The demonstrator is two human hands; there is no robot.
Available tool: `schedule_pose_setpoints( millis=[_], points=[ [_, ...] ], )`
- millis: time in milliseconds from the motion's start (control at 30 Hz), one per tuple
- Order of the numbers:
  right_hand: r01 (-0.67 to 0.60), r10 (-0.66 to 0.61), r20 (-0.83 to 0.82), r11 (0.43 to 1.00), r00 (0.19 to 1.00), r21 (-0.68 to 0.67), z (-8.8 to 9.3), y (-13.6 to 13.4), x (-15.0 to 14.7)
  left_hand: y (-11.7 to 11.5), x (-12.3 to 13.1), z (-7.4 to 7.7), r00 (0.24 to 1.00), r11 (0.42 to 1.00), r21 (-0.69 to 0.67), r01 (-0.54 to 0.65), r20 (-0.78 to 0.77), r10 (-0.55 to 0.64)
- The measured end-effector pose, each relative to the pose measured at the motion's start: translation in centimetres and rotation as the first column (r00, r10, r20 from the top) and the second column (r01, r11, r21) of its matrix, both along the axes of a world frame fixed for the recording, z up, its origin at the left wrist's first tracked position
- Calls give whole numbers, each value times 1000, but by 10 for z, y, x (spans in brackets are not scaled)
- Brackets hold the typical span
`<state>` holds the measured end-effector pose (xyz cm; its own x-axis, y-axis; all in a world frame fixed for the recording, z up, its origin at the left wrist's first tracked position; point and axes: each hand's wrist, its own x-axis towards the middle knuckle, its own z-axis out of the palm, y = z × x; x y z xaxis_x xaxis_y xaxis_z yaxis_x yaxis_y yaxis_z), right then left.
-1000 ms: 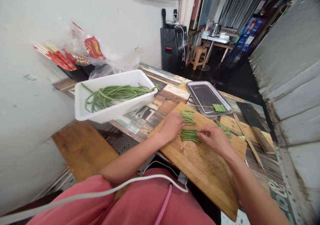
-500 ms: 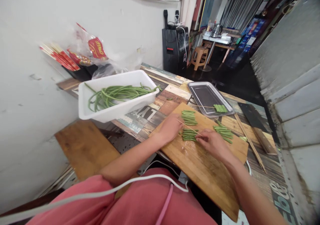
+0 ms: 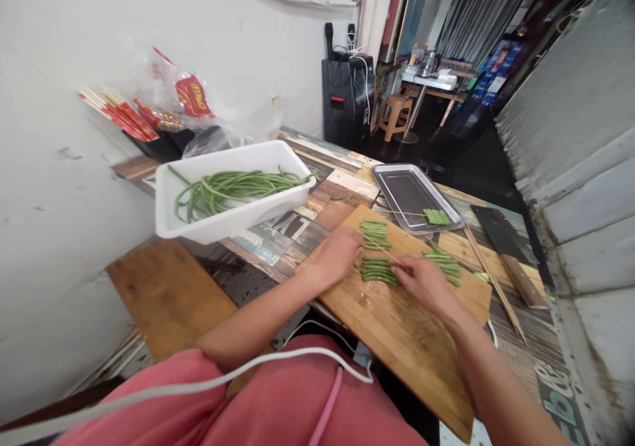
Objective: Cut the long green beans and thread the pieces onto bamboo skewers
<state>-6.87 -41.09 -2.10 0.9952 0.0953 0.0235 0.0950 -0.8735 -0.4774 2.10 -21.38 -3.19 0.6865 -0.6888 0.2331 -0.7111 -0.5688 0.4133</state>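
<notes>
Half a second on, the thin wooden skewer (image 3: 381,247) has shifted slightly away from the wearer, so that it now slants across the near edge of the far row of cut green beans (image 3: 374,228). The right hand (image 3: 421,284) grips one end of it, fingers pinched together. The left hand (image 3: 340,257) is curled beside the left ends of the beans, near the skewer's other end; whether it is holding anything cannot be made out.

Both hands are above a wooden chopping board (image 3: 397,333) on a patterned bench (image 3: 333,213). Nearer the wearer, just below the far row, lies a near row of beans (image 3: 378,272); a third group (image 3: 441,264) is to the right, close to the right hand. Beyond the board, a metal tray (image 3: 404,194) carries one skewered bundle (image 3: 436,216), its pieces side by side.

The step in hand looks like lining up the skewer with the beans. Good handling would probably mean squaring the row first, pinching the skewer short so it does not bend, and piercing each piece through its middle, level and straight. The left fingertips should steady the beans from the sides, clear of the point's path.
</notes>
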Motion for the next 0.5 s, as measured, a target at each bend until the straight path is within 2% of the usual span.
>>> schedule_pose_setpoints(
  millis=[133, 333, 500],
  points=[
    [12, -11, 28, 1000, 1000, -9, -1, -1, 6, -2, 1, 0, 1000, 1000, 7, 2, 28, -2],
    [151, -145, 122, 987, 982, -45, -6, -1, 27, -9, 5, -7, 998, 997, 68, -45, 48, 42],
    [120, -108, 134, 989, 985, -84, -9, -3, 38, -9, 6, -3, 1000, 995, 99, -12, 21, 9]
  ],
)
